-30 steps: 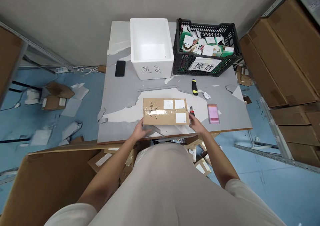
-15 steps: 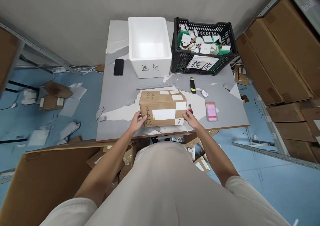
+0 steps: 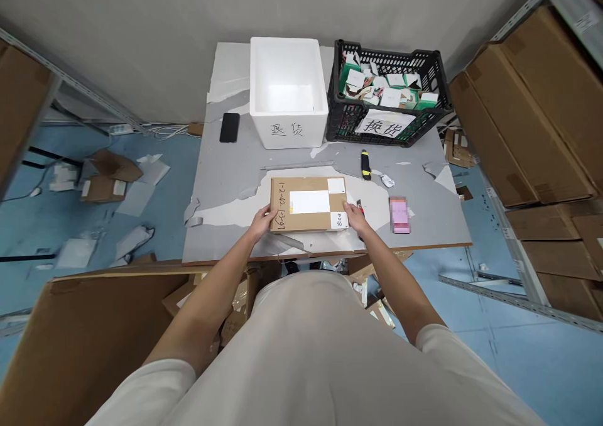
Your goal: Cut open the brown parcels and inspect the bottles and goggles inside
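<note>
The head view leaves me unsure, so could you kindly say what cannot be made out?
In the head view:
Box: contents hidden by its cardboard.
Red tool: partly hidden by the right hand.
Pink item: details lost to pixelation.
Large carton: cut off by the left edge.

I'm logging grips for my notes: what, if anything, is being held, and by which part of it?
A labelled cardboard box, held by its two short ends: left hand at the left end, right hand at the right.
</note>
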